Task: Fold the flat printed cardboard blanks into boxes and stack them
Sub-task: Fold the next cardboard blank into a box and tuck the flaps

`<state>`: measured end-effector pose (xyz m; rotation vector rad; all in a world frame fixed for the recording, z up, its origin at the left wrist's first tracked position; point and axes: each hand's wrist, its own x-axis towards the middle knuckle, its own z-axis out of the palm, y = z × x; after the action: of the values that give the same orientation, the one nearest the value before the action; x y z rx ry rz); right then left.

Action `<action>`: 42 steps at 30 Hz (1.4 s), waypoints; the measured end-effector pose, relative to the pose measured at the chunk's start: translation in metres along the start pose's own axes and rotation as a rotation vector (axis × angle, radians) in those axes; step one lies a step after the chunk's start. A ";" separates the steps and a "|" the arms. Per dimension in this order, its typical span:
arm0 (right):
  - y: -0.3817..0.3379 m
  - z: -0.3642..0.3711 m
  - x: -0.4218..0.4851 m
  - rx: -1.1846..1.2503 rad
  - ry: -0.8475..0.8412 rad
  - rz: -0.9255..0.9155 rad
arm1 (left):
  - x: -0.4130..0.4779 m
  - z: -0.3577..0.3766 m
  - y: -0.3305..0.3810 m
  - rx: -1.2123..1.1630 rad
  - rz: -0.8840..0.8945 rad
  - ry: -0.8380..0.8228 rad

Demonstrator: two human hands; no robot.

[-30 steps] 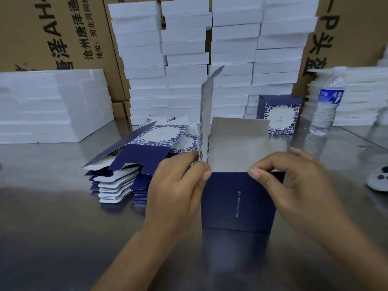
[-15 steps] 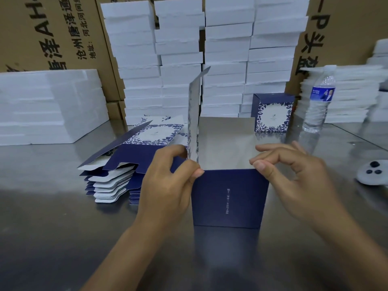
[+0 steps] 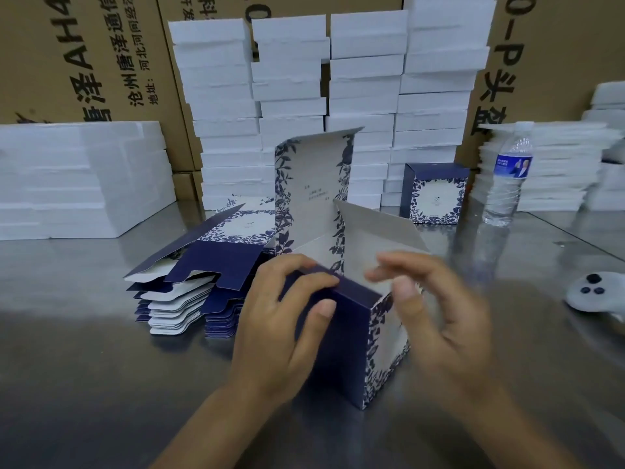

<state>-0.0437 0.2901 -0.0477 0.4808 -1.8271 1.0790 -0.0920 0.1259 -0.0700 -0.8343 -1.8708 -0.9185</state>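
Note:
A half-formed navy box with a white leaf print (image 3: 341,350) stands on the steel table (image 3: 84,367), one corner toward me, its lid flap upright at the back. My left hand (image 3: 280,333) grips the box's left navy wall, fingers curled over the top edge and thumb on the front. My right hand (image 3: 436,319) is blurred at the box's right side, fingers loosely bent over the open top; whether it touches the card I cannot tell. A pile of flat printed blanks (image 3: 199,275) lies to the left. One finished box (image 3: 434,194) stands at the back right.
Tall stacks of white foam slabs (image 3: 324,106) line the back, with more at the left (image 3: 77,181) and right. A water bottle (image 3: 507,177) stands at the back right. A white controller (image 3: 598,294) lies near the right edge. Brown cartons form the backdrop.
The box has turned so a corner faces me and its leaf-printed side shows. My left hand now grips the left wall; my right hand has let go of the front edge.

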 end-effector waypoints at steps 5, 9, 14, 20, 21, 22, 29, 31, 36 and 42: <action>0.021 -0.017 0.012 0.056 0.381 0.246 | 0.001 0.001 -0.003 -0.180 -0.040 0.026; 0.029 -0.025 0.019 0.314 0.189 0.577 | -0.002 0.004 -0.002 -0.294 -0.055 0.037; 0.026 -0.025 0.028 0.368 -0.041 0.758 | -0.002 0.006 -0.001 -0.363 -0.108 0.041; 0.029 -0.023 0.075 0.193 -0.316 0.900 | -0.004 0.005 0.002 -0.425 -0.181 0.001; 0.030 -0.021 0.081 0.110 -0.372 0.898 | -0.003 0.005 0.003 -0.428 -0.187 -0.006; 0.032 -0.019 0.084 0.018 -0.435 0.886 | -0.003 0.005 0.004 -0.428 -0.190 -0.009; 0.035 -0.011 0.094 -0.166 -0.674 0.889 | -0.001 0.005 0.005 -0.485 -0.289 -0.071; 0.031 -0.010 0.098 -0.270 -0.715 0.782 | -0.003 0.006 0.006 -0.521 -0.325 -0.089; 0.030 -0.009 0.095 -0.352 -0.750 0.671 | -0.005 0.007 0.003 -0.491 -0.320 -0.108; 0.032 -0.017 0.089 -0.292 -0.679 0.684 | -0.002 0.006 0.002 -0.380 -0.281 -0.110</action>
<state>-0.1013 0.3315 0.0175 0.0172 -2.8298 1.1261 -0.0918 0.1313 -0.0736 -0.8710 -1.9715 -1.4619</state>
